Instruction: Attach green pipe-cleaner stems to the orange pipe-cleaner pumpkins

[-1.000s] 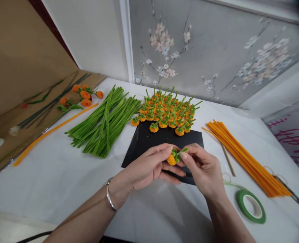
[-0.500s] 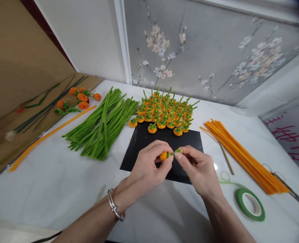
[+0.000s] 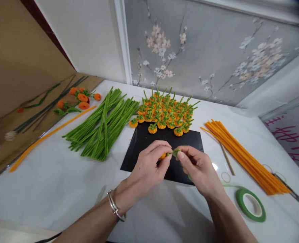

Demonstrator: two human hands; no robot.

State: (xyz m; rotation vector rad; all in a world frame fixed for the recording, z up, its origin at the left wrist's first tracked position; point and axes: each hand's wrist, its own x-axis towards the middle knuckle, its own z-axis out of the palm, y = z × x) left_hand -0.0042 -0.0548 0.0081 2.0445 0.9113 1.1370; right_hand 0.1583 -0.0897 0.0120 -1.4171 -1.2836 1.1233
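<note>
One small orange piece [image 3: 162, 156] sits at mid-frame, partly hidden inside our left hand [image 3: 149, 165], whose fingers pinch it; our right hand [image 3: 197, 168] pinches a green tip [image 3: 175, 153] just right of it. We judge this piece unfinished. Many similar orange-and-green pieces [image 3: 162, 125], apparently done, crowd upper centre around the black sheet's [image 3: 136, 148] far edge. Loose green stems [image 3: 99, 131] left of centre and orange stems [image 3: 245, 155] at right seem unused.
</note>
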